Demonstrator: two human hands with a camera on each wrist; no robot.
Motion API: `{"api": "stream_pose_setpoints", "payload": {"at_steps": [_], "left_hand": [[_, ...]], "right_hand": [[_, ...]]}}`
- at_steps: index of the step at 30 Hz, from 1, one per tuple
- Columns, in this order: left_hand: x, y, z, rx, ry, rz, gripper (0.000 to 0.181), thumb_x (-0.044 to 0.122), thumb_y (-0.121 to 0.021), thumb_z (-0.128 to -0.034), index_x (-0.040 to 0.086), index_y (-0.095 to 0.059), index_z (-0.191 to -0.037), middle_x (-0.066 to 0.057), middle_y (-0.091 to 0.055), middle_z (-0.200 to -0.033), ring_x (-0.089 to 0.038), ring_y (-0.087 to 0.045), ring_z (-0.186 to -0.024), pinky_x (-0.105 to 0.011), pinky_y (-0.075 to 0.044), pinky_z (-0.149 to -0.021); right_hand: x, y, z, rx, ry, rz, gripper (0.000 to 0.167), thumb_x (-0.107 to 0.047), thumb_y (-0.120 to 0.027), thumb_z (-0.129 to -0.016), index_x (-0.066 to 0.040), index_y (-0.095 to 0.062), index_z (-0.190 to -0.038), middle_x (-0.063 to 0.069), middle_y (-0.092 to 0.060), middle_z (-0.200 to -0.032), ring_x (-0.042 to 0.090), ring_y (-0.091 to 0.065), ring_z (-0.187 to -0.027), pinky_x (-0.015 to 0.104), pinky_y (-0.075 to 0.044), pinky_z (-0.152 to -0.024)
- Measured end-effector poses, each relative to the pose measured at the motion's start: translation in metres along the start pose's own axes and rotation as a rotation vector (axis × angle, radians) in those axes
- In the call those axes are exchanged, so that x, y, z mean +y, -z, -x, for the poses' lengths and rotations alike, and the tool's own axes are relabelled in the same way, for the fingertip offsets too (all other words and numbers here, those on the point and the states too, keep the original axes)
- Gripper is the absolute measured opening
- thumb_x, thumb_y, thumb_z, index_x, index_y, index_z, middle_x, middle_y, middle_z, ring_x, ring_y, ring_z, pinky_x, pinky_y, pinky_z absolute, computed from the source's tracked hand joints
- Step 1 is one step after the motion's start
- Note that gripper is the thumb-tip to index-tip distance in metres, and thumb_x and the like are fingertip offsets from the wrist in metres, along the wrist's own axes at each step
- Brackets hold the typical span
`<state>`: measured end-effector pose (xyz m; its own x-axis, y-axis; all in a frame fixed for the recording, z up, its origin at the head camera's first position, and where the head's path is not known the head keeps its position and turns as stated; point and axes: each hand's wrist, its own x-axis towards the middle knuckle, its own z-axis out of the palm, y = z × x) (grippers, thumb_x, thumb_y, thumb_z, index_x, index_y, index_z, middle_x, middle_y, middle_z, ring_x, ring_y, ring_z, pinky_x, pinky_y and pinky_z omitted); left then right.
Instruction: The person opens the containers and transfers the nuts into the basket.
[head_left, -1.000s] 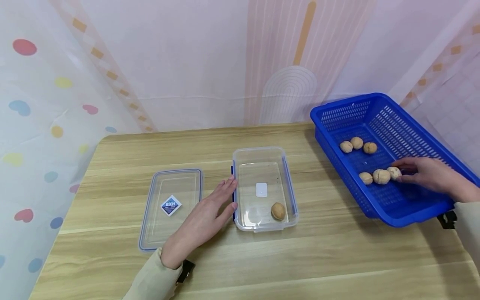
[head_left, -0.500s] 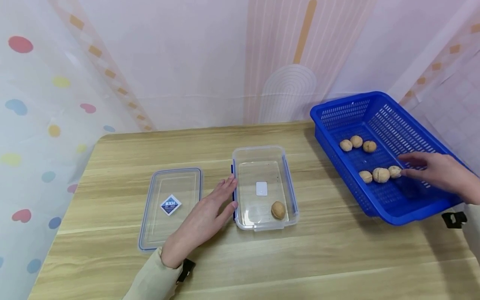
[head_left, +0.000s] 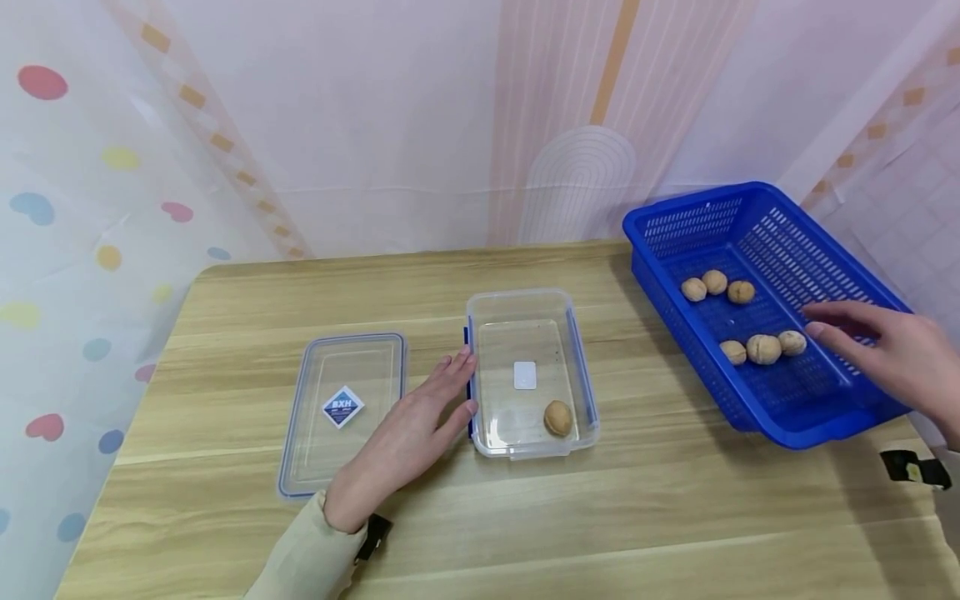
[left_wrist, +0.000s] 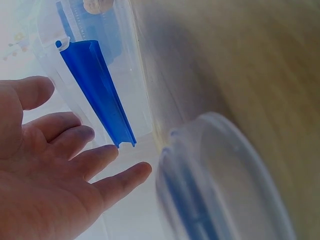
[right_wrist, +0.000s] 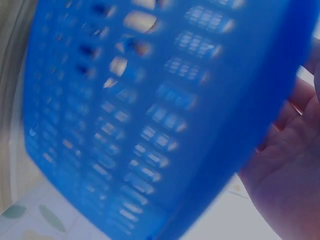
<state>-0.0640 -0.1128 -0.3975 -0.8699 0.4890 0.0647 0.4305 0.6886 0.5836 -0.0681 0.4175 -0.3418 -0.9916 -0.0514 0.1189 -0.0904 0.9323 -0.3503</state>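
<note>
My left hand (head_left: 405,442) lies with extended fingers along the left side of a clear plastic box (head_left: 498,442), its fingertips at the wall. In the left wrist view those fingers sit beside the box's blue latch (left_wrist: 97,90). One walnut (head_left: 558,418) lies in the box's near right corner. Over the blue basket (head_left: 817,435), my right hand (head_left: 892,350) hovers with thumb and fingers apart, holding nothing. Just left of its thumb tip, three walnuts (head_left: 763,349) form a row. Farther back in the basket sit three more walnuts (head_left: 715,282).
A clear lid (head_left: 315,454) with a blue seal and a diamond label lies left of the box, partly behind my left hand. Everything stands on a wood-grain table (head_left: 630,525). A patterned cloth (head_left: 390,125) hangs behind its far edge.
My right hand has let go of the rightmost walnut in the near row and drawn back to the right. That walnut stays beside the other two. The left hand has not moved.
</note>
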Motion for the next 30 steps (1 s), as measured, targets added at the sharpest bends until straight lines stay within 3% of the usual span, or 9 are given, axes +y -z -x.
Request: {"api": "stream_pose_setpoints", "payload": {"at_steps": [5,9,11,16,19,23,25,28,30], "left_hand": [[0.0,0.0,0.0,-0.002,0.004,-0.003,0.058,0.029,-0.056,-0.1079,0.005,-0.039,-0.158,-0.005,-0.028,-0.168,-0.036,-0.031,-0.152,-0.056,-0.029,-0.122],[0.001,0.001,0.001,0.001,0.003,-0.004,0.058,0.029,-0.056,-0.1079,0.005,-0.039,-0.158,-0.005,-0.028,-0.168,-0.036,-0.031,-0.152,-0.056,-0.029,-0.122],[0.001,0.001,0.001,0.003,0.002,-0.003,0.058,0.028,-0.056,-0.1078,0.005,-0.039,-0.158,-0.006,-0.029,-0.168,-0.036,-0.031,-0.152,-0.056,-0.029,-0.122],[0.001,0.001,0.001,0.007,-0.002,0.001,0.058,0.028,-0.057,-0.1077,0.005,-0.04,-0.158,-0.006,-0.029,-0.167,-0.037,-0.032,-0.151,-0.057,-0.029,-0.121],[0.001,0.001,0.001,0.006,-0.001,0.003,0.058,0.028,-0.057,-0.1077,0.005,-0.04,-0.158,-0.005,-0.029,-0.167,-0.037,-0.032,-0.151,-0.057,-0.03,-0.121],[0.001,0.0,0.001,0.005,0.0,0.003,0.058,0.028,-0.057,-0.1077,0.005,-0.04,-0.158,-0.005,-0.029,-0.167,-0.036,-0.032,-0.151,-0.056,-0.029,-0.121],[0.001,0.0,0.001,0.006,0.0,0.004,0.058,0.028,-0.057,-0.1078,0.004,-0.04,-0.158,-0.005,-0.029,-0.167,-0.036,-0.032,-0.152,-0.056,-0.029,-0.122],[0.001,0.0,0.001,0.003,0.002,0.005,0.058,0.028,-0.056,-0.1078,0.005,-0.04,-0.158,-0.005,-0.029,-0.168,-0.036,-0.032,-0.152,-0.056,-0.029,-0.122],[0.001,0.0,0.001,0.0,0.004,0.005,0.058,0.028,-0.056,-0.108,0.005,-0.039,-0.158,-0.005,-0.028,-0.168,-0.036,-0.031,-0.152,-0.056,-0.029,-0.122]], "right_hand": [[-0.015,0.0,0.01,0.081,-0.03,-0.028,0.035,-0.022,-0.06,-0.107,0.005,-0.065,-0.129,0.036,-0.065,-0.121,0.052,-0.061,-0.102,0.021,-0.043,-0.068],[-0.027,0.002,0.016,0.11,-0.024,-0.04,0.036,-0.021,-0.058,-0.108,0.007,-0.063,-0.131,0.037,-0.064,-0.122,0.054,-0.059,-0.105,0.055,-0.049,-0.079],[-0.031,0.003,0.019,0.13,-0.013,-0.043,0.037,-0.021,-0.059,-0.107,0.007,-0.063,-0.131,0.036,-0.064,-0.121,0.052,-0.059,-0.105,0.043,-0.049,-0.081],[-0.042,0.005,0.025,0.196,0.023,-0.072,0.035,-0.019,-0.063,-0.105,0.005,-0.066,-0.13,0.033,-0.067,-0.117,-0.012,-0.05,-0.1,0.014,-0.034,-0.073],[-0.05,0.004,0.027,0.243,0.079,-0.088,0.033,-0.015,-0.066,-0.103,0.004,-0.067,-0.129,0.031,-0.069,-0.116,-0.029,-0.034,-0.099,0.005,-0.033,-0.077],[-0.06,0.001,0.03,0.296,0.153,-0.109,0.031,-0.011,-0.069,-0.1,0.0,-0.069,-0.129,0.028,-0.071,-0.118,-0.03,-0.036,-0.109,-0.003,-0.028,-0.085],[-0.066,0.0,0.032,0.296,0.156,-0.115,0.031,-0.012,-0.069,-0.1,-0.002,-0.07,-0.13,0.027,-0.07,-0.122,-0.014,-0.051,-0.121,-0.004,-0.024,-0.089],[-0.074,-0.003,0.035,0.291,0.158,-0.102,0.033,-0.013,-0.071,-0.099,-0.006,-0.071,-0.131,0.025,-0.07,-0.123,0.02,-0.064,-0.114,0.002,-0.033,-0.083],[-0.08,-0.004,0.036,0.294,0.171,-0.095,0.033,-0.013,-0.073,-0.098,-0.007,-0.071,-0.13,0.024,-0.071,-0.123,0.019,-0.065,-0.106,0.006,-0.035,-0.073]]}}
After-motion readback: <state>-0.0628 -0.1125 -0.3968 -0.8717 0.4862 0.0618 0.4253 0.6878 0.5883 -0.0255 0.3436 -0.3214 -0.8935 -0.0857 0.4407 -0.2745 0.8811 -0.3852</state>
